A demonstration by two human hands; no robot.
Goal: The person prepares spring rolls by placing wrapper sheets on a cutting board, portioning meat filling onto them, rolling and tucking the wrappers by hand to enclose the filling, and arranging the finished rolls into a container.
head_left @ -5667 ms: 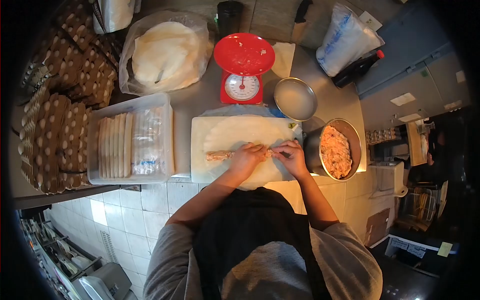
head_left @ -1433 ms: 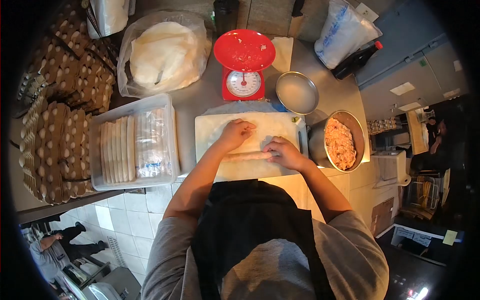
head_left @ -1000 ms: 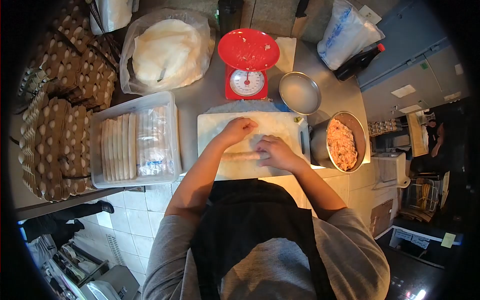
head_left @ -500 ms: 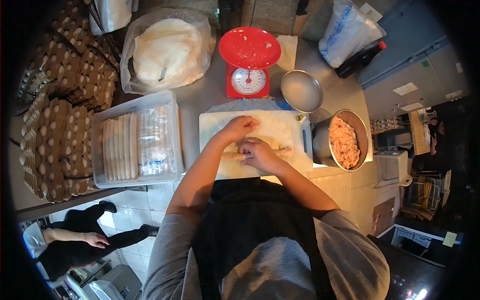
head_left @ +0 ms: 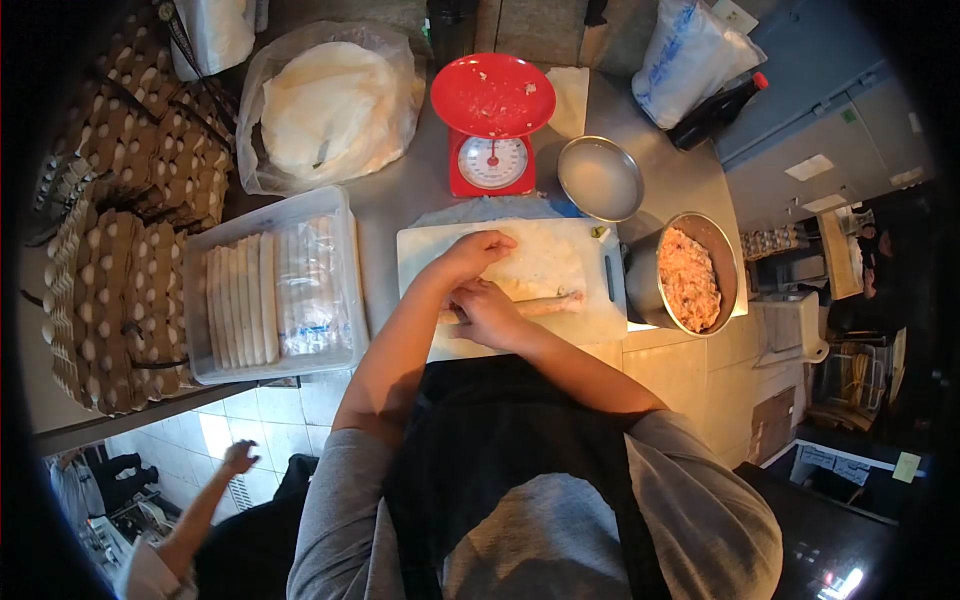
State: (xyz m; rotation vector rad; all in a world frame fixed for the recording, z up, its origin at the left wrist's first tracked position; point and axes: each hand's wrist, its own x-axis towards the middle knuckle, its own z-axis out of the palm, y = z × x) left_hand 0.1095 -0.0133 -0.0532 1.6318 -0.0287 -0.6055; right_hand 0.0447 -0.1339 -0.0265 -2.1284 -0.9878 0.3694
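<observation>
On the white cutting board (head_left: 610, 325) lies a thin pale wrapper sheet (head_left: 550, 255), its near part rolled into a long roll (head_left: 545, 305). Pinkish filling shows at the roll's right end. My right hand (head_left: 485, 312) is closed over the roll's left part, fingers bent down and partly hidden. Just beyond it, my left hand (head_left: 480, 252) rests on the wrapper's left side, fingers loosely stretched to the right and holding nothing visible. A small green bit (head_left: 599, 232) sits at the board's far right corner.
Right of the board stand a metal pot of pink minced filling (head_left: 688, 280) and a bowl of cloudy liquid (head_left: 601, 180). A red scale (head_left: 493, 165) is behind. At left are a tub of finished rolls (head_left: 240, 300), bagged wrappers (head_left: 330, 105) and egg trays (head_left: 130, 300). Another person's arm (head_left: 205, 505) shows lower left.
My right hand has slid left along the roll, uncovering its right part. My left hand has stayed nearly in place. The other person at lower left has moved closer.
</observation>
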